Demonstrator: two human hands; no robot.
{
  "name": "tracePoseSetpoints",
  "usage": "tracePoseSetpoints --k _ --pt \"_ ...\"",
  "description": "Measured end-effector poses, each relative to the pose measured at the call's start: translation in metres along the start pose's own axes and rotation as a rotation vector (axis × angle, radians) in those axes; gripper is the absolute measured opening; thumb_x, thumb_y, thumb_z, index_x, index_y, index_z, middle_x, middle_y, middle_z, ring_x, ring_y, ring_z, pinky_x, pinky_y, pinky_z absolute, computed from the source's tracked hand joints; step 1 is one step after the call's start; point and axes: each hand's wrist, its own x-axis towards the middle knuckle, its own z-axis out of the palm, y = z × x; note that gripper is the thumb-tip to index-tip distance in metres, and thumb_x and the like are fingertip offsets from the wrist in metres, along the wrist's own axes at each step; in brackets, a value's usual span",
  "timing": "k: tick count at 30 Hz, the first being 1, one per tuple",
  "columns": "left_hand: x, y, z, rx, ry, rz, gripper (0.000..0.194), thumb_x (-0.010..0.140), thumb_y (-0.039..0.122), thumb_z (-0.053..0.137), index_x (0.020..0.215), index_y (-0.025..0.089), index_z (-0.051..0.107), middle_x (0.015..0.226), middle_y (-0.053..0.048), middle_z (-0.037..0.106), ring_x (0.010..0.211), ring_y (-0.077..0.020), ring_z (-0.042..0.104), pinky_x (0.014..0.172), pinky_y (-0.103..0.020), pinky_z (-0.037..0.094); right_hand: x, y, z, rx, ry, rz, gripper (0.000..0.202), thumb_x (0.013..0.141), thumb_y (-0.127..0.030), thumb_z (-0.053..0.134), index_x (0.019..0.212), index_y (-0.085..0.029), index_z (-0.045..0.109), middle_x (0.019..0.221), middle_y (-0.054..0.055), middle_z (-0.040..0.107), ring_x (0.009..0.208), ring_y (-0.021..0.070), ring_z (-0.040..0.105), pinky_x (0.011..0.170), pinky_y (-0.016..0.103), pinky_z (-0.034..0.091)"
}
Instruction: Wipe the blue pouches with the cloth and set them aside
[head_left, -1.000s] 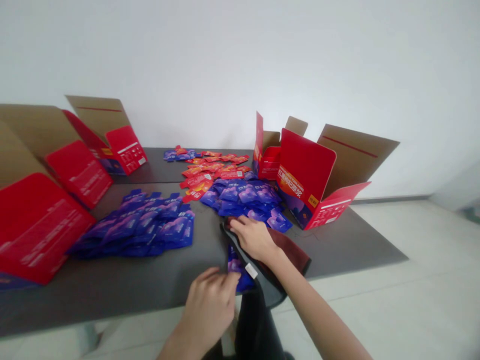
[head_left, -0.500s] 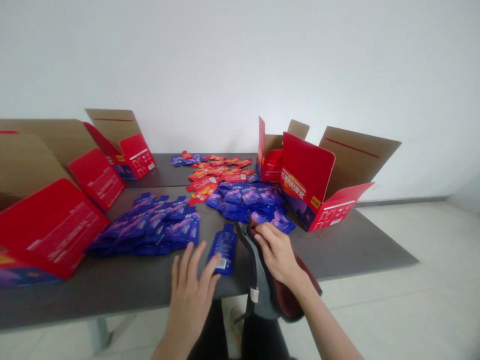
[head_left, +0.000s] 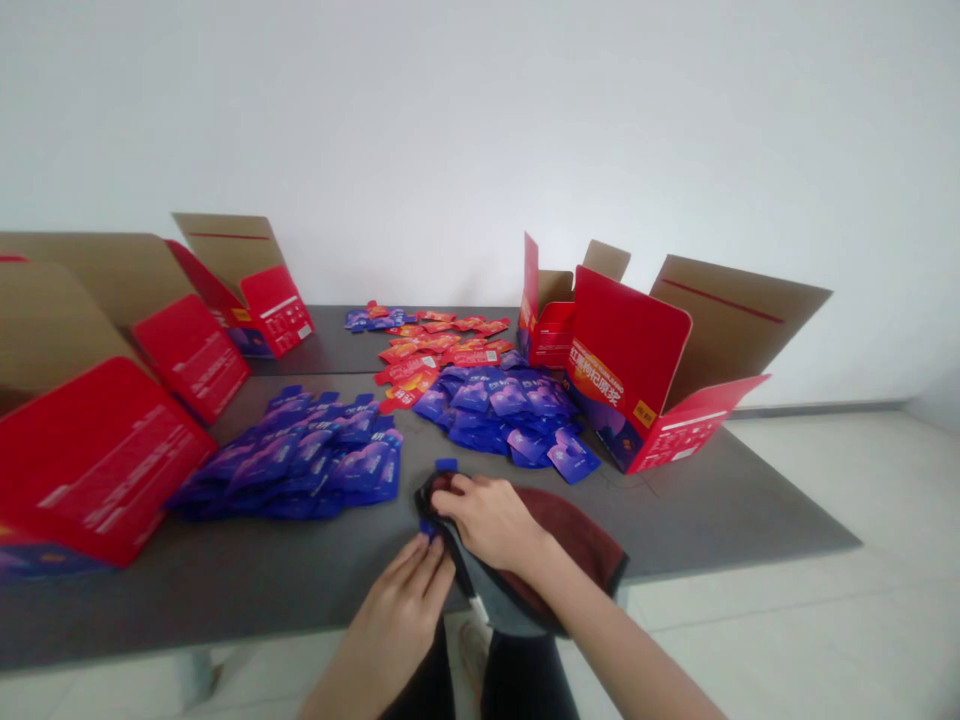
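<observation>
A folded cloth [head_left: 574, 525], brown on one side and grey on the other with black edging, is gripped in my right hand [head_left: 491, 522]. It lies over a blue pouch [head_left: 446, 465] near the table's front edge; only the pouch's top tab and a small strip beside the cloth show. My left hand [head_left: 405, 610] has its fingers pressed together on the near end of that pouch, just left of the cloth. Left of my hands is a stack of blue pouches [head_left: 307, 455]. Beyond the cloth lies another heap of blue pouches [head_left: 502, 400].
Orange-red pouches [head_left: 442, 345] lie farther back on the grey table [head_left: 322, 570]. Open red cartons stand at the left [head_left: 97, 455], back left [head_left: 274, 310], right [head_left: 630, 360] and back right [head_left: 551, 335]. A pale wall [head_left: 420, 150] rises behind.
My right hand has brought the cloth leftward onto the single blue pouch, covering most of it. My left hand's spread fingers have come together at the pouch's near end.
</observation>
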Motion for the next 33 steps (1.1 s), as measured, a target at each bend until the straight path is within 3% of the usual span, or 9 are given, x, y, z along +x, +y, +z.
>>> tracePoseSetpoints --k 5,9,12,17,21,24,27,30,33 --pt "0.001 -0.004 -0.003 0.018 -0.041 0.016 0.055 0.071 -0.004 0.028 0.116 0.013 0.053 0.115 -0.008 0.06 0.107 -0.0194 0.055 0.089 -0.03 0.047 0.005 0.009 -0.011 -0.047 0.01 0.089 0.023 0.09 -0.024 0.03 0.1 -0.025 0.052 0.094 0.003 0.057 0.079 0.0157 0.054 0.064 0.026 0.035" --pt "0.0 0.001 0.0 -0.004 -0.077 -0.006 0.049 0.071 -0.005 0.03 0.107 0.012 0.057 0.103 -0.011 0.065 0.099 -0.0211 0.059 0.088 -0.034 0.048 -0.014 -0.013 -0.028 -0.002 0.08 -0.044 0.019 0.089 -0.026 0.035 0.1 -0.028 0.051 0.096 0.001 0.056 0.081 0.0152 0.052 0.065 0.026 0.035" --pt "0.001 0.007 0.0 -0.011 -0.097 -0.003 0.045 0.069 -0.006 0.03 0.1 0.01 0.06 0.092 -0.012 0.067 0.091 -0.0226 0.062 0.085 -0.037 0.049 -0.022 -0.022 -0.026 0.0 0.007 -0.115 0.017 0.087 -0.024 0.039 0.096 -0.028 0.052 0.094 0.0 0.056 0.076 0.0138 0.052 0.06 0.025 0.034" --pt "0.01 0.008 -0.007 0.024 0.02 0.044 0.046 0.073 -0.003 0.029 0.108 0.009 0.057 0.106 -0.012 0.064 0.1 -0.0226 0.059 0.086 -0.034 0.049 0.0 0.003 -0.007 -0.06 -0.056 -0.014 0.021 0.088 -0.024 0.035 0.101 -0.028 0.051 0.098 0.002 0.056 0.076 0.0135 0.055 0.059 0.024 0.035" --pt "0.014 0.008 -0.012 -0.004 -0.013 0.02 0.048 0.072 -0.004 0.03 0.109 0.011 0.056 0.107 -0.008 0.064 0.1 -0.0197 0.059 0.087 -0.031 0.048 0.017 0.02 -0.012 -0.095 -0.053 0.096 0.025 0.09 -0.023 0.03 0.104 -0.025 0.051 0.096 0.004 0.057 0.075 0.0149 0.056 0.062 0.025 0.035" --pt "0.012 0.01 -0.009 -0.025 -0.032 -0.019 0.048 0.071 -0.005 0.032 0.109 0.011 0.056 0.107 -0.01 0.064 0.101 -0.0205 0.058 0.086 -0.032 0.048 0.008 0.01 -0.028 -0.067 0.033 0.072 0.025 0.091 -0.024 0.029 0.103 -0.026 0.051 0.095 0.003 0.056 0.079 0.0149 0.053 0.064 0.025 0.034" --pt "0.01 0.012 -0.003 -0.043 -0.094 -0.011 0.044 0.07 -0.006 0.035 0.101 0.012 0.06 0.099 -0.01 0.066 0.093 -0.0216 0.061 0.084 -0.034 0.049 -0.012 -0.011 -0.037 -0.019 0.068 -0.049 0.02 0.089 -0.025 0.036 0.1 -0.028 0.052 0.094 0.001 0.055 0.079 0.0142 0.051 0.063 0.025 0.033" --pt "0.01 0.013 -0.001 -0.053 -0.116 -0.002 0.042 0.07 -0.006 0.035 0.096 0.012 0.062 0.09 -0.009 0.068 0.087 -0.0216 0.063 0.084 -0.036 0.049 -0.023 -0.019 -0.029 -0.004 -0.02 -0.11 0.016 0.086 -0.024 0.04 0.095 -0.028 0.053 0.09 0.0 0.055 0.073 0.0126 0.052 0.057 0.024 0.032" --pt "0.011 0.011 -0.003 -0.035 -0.04 0.018 0.041 0.073 -0.003 0.034 0.104 0.009 0.058 0.098 -0.013 0.066 0.094 -0.023 0.061 0.086 -0.036 0.049 -0.016 -0.008 -0.013 -0.019 -0.041 -0.101 0.016 0.087 -0.024 0.038 0.094 -0.028 0.052 0.092 0.0 0.055 0.074 0.0127 0.054 0.055 0.024 0.032"
